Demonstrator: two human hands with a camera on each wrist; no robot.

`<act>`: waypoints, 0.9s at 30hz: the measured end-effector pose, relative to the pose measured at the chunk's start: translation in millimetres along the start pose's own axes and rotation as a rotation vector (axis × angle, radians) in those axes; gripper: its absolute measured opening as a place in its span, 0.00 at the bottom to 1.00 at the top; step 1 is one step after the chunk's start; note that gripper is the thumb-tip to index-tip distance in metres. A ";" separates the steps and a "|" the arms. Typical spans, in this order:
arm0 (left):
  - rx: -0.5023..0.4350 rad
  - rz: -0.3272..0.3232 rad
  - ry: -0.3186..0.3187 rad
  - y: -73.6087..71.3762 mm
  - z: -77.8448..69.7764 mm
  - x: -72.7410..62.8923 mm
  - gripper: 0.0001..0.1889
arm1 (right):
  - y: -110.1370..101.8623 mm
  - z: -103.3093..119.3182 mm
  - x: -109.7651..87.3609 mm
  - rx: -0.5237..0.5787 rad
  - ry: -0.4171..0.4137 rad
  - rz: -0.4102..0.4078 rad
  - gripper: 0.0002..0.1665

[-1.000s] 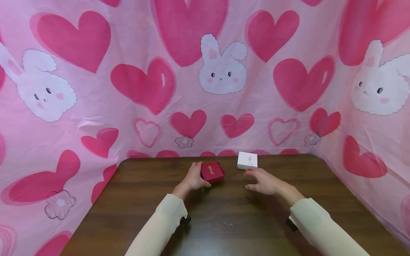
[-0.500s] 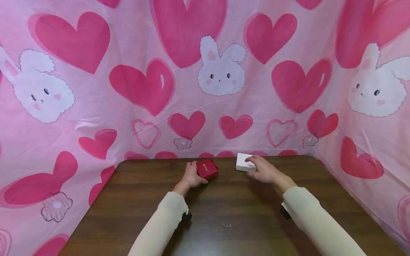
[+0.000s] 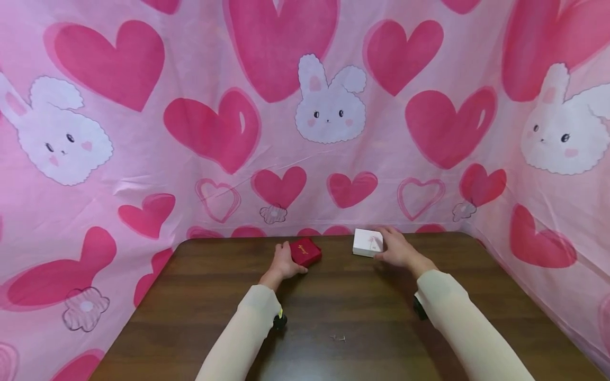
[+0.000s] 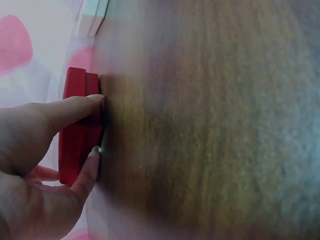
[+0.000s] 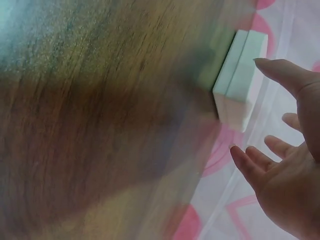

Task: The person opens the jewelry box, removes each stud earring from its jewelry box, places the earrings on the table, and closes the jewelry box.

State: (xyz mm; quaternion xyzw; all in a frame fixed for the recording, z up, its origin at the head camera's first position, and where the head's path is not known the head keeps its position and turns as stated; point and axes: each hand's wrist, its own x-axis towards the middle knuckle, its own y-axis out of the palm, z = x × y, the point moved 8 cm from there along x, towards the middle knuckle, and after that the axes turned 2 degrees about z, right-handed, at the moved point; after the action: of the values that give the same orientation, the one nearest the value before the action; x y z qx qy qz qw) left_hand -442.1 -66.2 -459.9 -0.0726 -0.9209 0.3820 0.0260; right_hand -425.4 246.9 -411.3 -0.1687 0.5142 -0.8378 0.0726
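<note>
At the far side of the table, my left hand (image 3: 284, 263) grips a small red jewelry box (image 3: 306, 252) with gold lettering on its lid. The left wrist view shows thumb and fingertips against the sides of that box (image 4: 80, 135), low at the tabletop. Farther right, a small white lidded box (image 3: 368, 242) with a pink print lies flat near the back edge. My right hand (image 3: 396, 250) is at its right side, fingers spread. From the right wrist, the thumb overlaps the edge of the white box (image 5: 242, 75) while the other fingers stand apart from it.
Two tiny thin metallic pieces (image 3: 338, 338) lie on the brown wooden table (image 3: 214, 317) toward the front. A pink curtain (image 3: 281, 153) with hearts and rabbits rises right behind the table's back edge and along both sides.
My left hand has shifted the red box slightly left and back. My right hand has moved from in front of the white box, over its top, to its right side.
</note>
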 end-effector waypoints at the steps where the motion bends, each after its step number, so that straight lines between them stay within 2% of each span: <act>1: 0.001 0.000 0.000 -1.0 0.8 -1.0 0.52 | 1.4 -2.2 1.6 0.005 0.000 0.000 0.49; 4: 0.011 -0.011 0.029 -4.4 0.0 -3.9 0.54 | 4.8 -9.8 6.2 0.018 0.005 -0.002 0.50; 10: 0.033 -0.055 0.106 -11.6 -7.5 -18.8 0.50 | 13.2 -24.6 14.5 0.061 0.045 0.030 0.54; 14: 0.072 -0.060 0.138 -12.7 -13.7 -28.3 0.46 | 17.4 -29.2 16.0 0.076 0.050 0.055 0.57; 19: 0.127 -0.046 0.176 -12.0 -23.0 -38.3 0.43 | 20.6 -31.4 16.1 0.087 0.042 0.085 0.59; 23: 0.147 -0.011 0.201 -8.3 -28.4 -44.6 0.41 | 24.1 -30.9 16.9 0.090 0.044 0.109 0.59; 27: 0.158 0.026 0.195 -4.6 -31.2 -47.5 0.41 | 27.2 -29.4 19.4 0.089 0.039 0.107 0.57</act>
State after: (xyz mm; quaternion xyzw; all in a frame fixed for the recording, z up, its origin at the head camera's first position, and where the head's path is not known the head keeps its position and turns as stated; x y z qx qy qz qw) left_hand -392.5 -54.9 -434.3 -0.1192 -0.8799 0.4450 0.1162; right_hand -455.5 253.3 -443.6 -0.1211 0.4859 -0.8580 0.1144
